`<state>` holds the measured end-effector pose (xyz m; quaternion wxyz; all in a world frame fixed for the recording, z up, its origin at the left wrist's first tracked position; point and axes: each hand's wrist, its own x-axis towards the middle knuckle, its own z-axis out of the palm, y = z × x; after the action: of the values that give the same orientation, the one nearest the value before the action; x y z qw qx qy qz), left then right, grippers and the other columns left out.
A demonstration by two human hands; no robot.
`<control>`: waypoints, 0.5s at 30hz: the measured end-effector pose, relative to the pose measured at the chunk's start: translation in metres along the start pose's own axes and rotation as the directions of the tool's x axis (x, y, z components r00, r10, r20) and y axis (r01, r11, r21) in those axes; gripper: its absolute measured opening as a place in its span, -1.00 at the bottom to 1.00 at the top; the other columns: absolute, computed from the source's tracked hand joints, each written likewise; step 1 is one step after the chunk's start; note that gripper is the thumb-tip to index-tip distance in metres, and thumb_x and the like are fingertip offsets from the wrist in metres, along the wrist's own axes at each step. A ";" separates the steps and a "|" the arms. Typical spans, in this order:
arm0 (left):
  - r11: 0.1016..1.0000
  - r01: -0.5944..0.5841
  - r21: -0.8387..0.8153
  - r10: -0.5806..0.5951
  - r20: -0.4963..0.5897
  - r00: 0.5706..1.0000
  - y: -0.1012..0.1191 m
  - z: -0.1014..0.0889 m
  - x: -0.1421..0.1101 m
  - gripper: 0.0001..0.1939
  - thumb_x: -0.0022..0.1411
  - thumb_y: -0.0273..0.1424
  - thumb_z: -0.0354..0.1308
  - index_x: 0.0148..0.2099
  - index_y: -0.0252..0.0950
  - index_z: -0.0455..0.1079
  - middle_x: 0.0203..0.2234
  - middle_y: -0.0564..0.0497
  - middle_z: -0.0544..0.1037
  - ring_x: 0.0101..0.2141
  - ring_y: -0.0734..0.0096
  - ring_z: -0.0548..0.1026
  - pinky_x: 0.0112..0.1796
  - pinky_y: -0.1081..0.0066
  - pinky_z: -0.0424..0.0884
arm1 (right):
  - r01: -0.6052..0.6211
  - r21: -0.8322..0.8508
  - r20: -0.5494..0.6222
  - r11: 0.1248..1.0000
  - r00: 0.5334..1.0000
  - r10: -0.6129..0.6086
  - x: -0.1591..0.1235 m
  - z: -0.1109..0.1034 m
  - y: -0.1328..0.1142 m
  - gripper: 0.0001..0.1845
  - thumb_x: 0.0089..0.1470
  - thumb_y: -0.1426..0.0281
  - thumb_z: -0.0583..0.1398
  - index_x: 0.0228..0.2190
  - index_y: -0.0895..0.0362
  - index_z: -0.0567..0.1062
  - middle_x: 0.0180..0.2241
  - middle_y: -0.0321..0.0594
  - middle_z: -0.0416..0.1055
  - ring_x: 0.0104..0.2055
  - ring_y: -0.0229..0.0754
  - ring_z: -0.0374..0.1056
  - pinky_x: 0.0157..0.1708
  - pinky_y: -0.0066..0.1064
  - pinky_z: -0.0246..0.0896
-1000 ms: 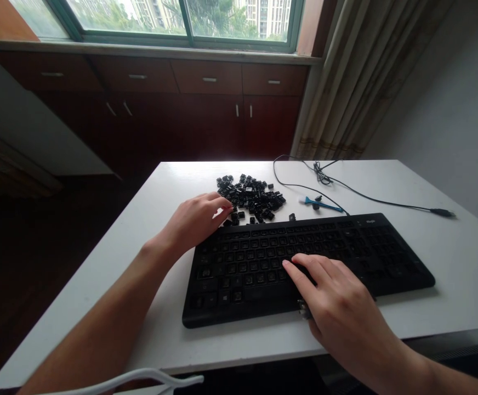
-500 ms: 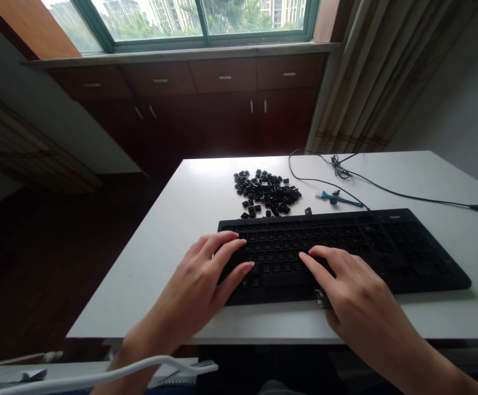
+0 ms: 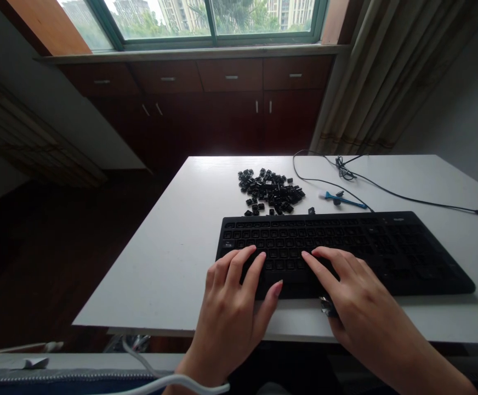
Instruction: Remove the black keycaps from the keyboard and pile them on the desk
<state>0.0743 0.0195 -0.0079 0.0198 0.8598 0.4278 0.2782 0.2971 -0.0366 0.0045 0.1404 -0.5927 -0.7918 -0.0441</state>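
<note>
A black keyboard (image 3: 391, 274) lies on the white table, many of its key positions bare, without caps. My left hand (image 3: 234, 307) rests over its left part, fingers spread, with fingertips on the keys and nothing visible in it. Over the middle of the keyboard, my right hand (image 3: 358, 291) has its index and middle fingertips on the keys. Tucked under that palm is a small dark tool with a shiny metal end (image 3: 326, 306); most of it is hidden. Behind the keyboard lies a loose pile of black keycaps (image 3: 274, 189).
A blue brush (image 3: 346, 200) lies behind the keyboard, with small black pieces beside it. The keyboard's cable (image 3: 411, 196) runs to the right. A white cord (image 3: 181, 379) crosses the lower left, near my left forearm. One keycap (image 3: 311, 210) stands at the keyboard's back edge.
My left hand has come from the keycap pile down onto the keyboard's left part and shifted right. My right hand stays at the keyboard's middle. The view has turned a little to the left.
</note>
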 end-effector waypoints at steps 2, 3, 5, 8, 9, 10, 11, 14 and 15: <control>1.000 0.014 0.018 -0.014 -0.007 1.000 0.002 0.001 -0.001 -0.56 0.31 -0.27 0.16 0.20 -0.24 0.36 0.11 -0.21 0.45 0.11 -0.08 0.37 0.05 -0.06 0.32 | -0.001 0.000 0.009 1.000 1.000 0.001 -0.001 0.000 -0.001 -0.11 -0.22 0.68 0.07 0.23 0.23 0.30 0.11 0.06 0.31 0.16 0.10 0.23 0.12 0.01 0.32; 0.999 0.021 0.029 -0.021 -0.010 1.000 0.002 0.001 -0.001 -0.57 0.31 -0.27 0.15 0.19 -0.23 0.37 0.12 -0.21 0.45 0.10 -0.08 0.38 0.05 -0.06 0.30 | -0.002 -0.003 0.009 1.000 1.000 0.002 -0.002 0.001 -0.001 -0.10 -0.22 0.68 0.07 0.24 0.24 0.28 0.12 0.06 0.30 0.16 0.10 0.23 0.12 0.01 0.32; 0.998 0.032 0.049 -0.031 -0.013 0.999 0.003 0.001 -0.002 -0.59 0.32 -0.26 0.15 0.18 -0.22 0.38 0.14 -0.19 0.44 0.10 -0.08 0.38 0.04 -0.06 0.27 | -0.006 -0.010 0.006 1.000 1.000 0.006 -0.003 0.002 -0.003 -0.09 -0.22 0.68 0.08 0.25 0.25 0.27 0.13 0.07 0.29 0.17 0.11 0.22 0.13 0.02 0.31; 0.998 0.029 0.056 -0.028 -0.006 1.000 0.003 0.001 -0.001 -0.59 0.32 -0.25 0.14 0.18 -0.21 0.38 0.14 -0.17 0.45 0.11 -0.08 0.38 0.04 -0.05 0.26 | -0.013 -0.019 -0.002 1.000 1.000 0.013 -0.002 0.002 -0.006 -0.10 -0.22 0.68 0.09 0.24 0.27 0.28 0.13 0.09 0.29 0.17 0.12 0.21 0.14 0.03 0.30; 0.998 0.027 0.053 -0.027 -0.001 1.000 0.003 0.001 -0.001 -0.58 0.32 -0.25 0.14 0.19 -0.20 0.37 0.15 -0.17 0.45 0.11 -0.08 0.37 0.04 -0.05 0.26 | -0.015 -0.020 -0.005 1.000 1.000 0.015 -0.002 0.002 -0.007 -0.11 -0.22 0.68 0.09 0.24 0.27 0.28 0.13 0.09 0.30 0.17 0.12 0.22 0.13 0.04 0.30; 0.998 0.026 0.051 -0.026 0.006 1.000 0.003 0.001 -0.001 -0.58 0.31 -0.25 0.14 0.19 -0.19 0.36 0.15 -0.16 0.45 0.11 -0.08 0.37 0.04 -0.05 0.26 | -0.018 -0.022 -0.005 1.000 1.000 0.018 -0.002 0.002 -0.007 -0.11 -0.22 0.68 0.09 0.24 0.27 0.29 0.13 0.10 0.30 0.17 0.12 0.22 0.13 0.04 0.30; 0.998 0.027 0.050 -0.027 0.010 1.000 0.003 0.001 -0.001 -0.57 0.31 -0.25 0.14 0.20 -0.18 0.36 0.15 -0.16 0.44 0.12 -0.09 0.36 0.04 -0.05 0.26 | -0.021 -0.022 -0.004 1.000 1.000 0.021 -0.001 0.001 -0.007 -0.12 -0.21 0.68 0.09 0.23 0.28 0.29 0.12 0.10 0.30 0.17 0.13 0.22 0.13 0.05 0.30; 0.998 0.025 0.051 -0.025 0.003 1.000 0.002 0.001 -0.001 -0.57 0.31 -0.25 0.14 0.20 -0.17 0.35 0.16 -0.17 0.44 0.10 -0.10 0.37 0.02 -0.08 0.26 | -0.019 -0.012 0.007 1.000 1.000 0.020 0.001 -0.001 -0.007 -0.14 -0.20 0.68 0.09 0.22 0.29 0.31 0.12 0.10 0.31 0.16 0.12 0.22 0.13 0.03 0.30; 0.999 0.019 0.050 -0.019 -0.005 1.000 0.001 0.001 -0.001 -0.58 0.32 -0.27 0.14 0.20 -0.18 0.35 0.16 -0.17 0.44 0.10 -0.10 0.38 0.01 -0.08 0.27 | -0.014 -0.007 0.013 1.000 1.000 0.015 0.001 -0.002 -0.006 -0.14 -0.20 0.68 0.09 0.22 0.29 0.31 0.11 0.10 0.32 0.16 0.12 0.22 0.13 0.02 0.30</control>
<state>0.0756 0.0184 -0.0089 0.0002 0.8553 0.4427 0.2691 0.2913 -0.0376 0.0073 0.1333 -0.5993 -0.7882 -0.0420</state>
